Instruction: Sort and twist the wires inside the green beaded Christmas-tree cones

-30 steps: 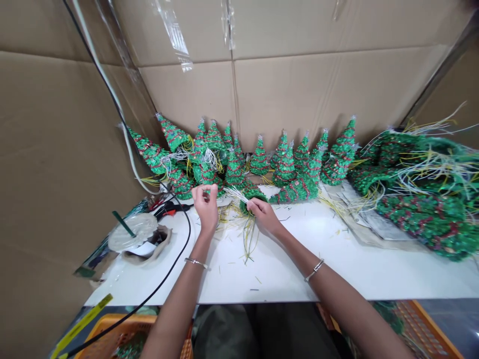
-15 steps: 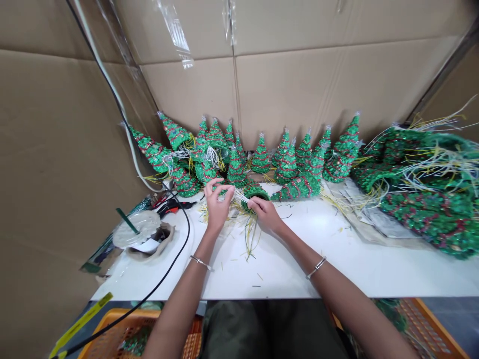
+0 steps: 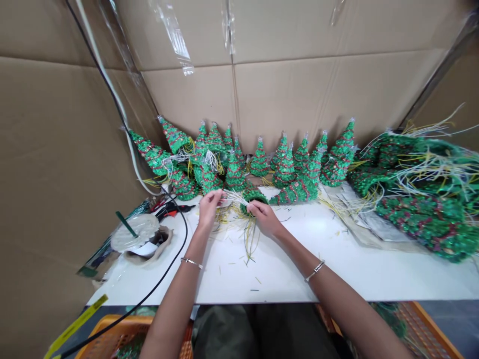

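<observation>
My right hand (image 3: 265, 217) is closed round the base of a small green sequinned tree (image 3: 254, 195) that lies on its side on the white table (image 3: 292, 264). A bunch of thin white wires (image 3: 234, 196) sticks out of the tree's base toward the left. My left hand (image 3: 209, 207) pinches the ends of those wires. Loose yellow and green wires (image 3: 250, 234) trail on the table under both hands.
A row of finished green trees (image 3: 284, 162) stands along the cardboard back wall. A heap of green sequinned pieces with wires (image 3: 422, 194) fills the right side. A lidded cup (image 3: 132, 233), red-handled cutters (image 3: 168, 209) and a black cable (image 3: 175, 254) lie left. Orange crates (image 3: 123, 334) sit below.
My left hand came down and right from an open, raised pose to pinch the white wires. My right hand has held the tree still throughout.
</observation>
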A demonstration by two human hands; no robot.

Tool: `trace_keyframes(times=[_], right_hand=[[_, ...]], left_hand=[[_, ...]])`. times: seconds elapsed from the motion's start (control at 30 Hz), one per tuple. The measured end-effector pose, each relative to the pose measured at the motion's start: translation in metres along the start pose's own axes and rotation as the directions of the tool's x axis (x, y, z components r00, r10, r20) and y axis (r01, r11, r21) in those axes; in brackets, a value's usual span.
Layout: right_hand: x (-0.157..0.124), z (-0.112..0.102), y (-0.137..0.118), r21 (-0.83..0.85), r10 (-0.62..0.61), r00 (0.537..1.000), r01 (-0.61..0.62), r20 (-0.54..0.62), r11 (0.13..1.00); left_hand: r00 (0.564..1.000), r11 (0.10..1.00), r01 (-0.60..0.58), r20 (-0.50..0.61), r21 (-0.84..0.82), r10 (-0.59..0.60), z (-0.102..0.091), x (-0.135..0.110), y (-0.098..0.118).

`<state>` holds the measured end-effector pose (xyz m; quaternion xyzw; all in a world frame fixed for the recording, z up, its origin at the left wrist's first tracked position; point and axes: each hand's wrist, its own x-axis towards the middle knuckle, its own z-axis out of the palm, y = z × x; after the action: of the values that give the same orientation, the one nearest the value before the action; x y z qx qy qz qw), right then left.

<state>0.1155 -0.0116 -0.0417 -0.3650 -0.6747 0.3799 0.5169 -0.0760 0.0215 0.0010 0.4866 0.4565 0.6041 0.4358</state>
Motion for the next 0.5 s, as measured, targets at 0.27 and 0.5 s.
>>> trace_keyframes(times=[0.27,0.5], right_hand=[[0.000,0.000,0.000,0.013,0.015,1.000,-0.015,0.021,1.000],[0.000,0.001,0.002,-0.008,0.018,1.000,-0.018,0.005,1.000]], left_hand=[[0.941,0.985,0.157,0.314,-0.068,-0.128,0.010,-0.009,-0.002],[0.970,0.985,0.107,0.233,-0.135,-0.073,0.019,-0.013,-0.004]])
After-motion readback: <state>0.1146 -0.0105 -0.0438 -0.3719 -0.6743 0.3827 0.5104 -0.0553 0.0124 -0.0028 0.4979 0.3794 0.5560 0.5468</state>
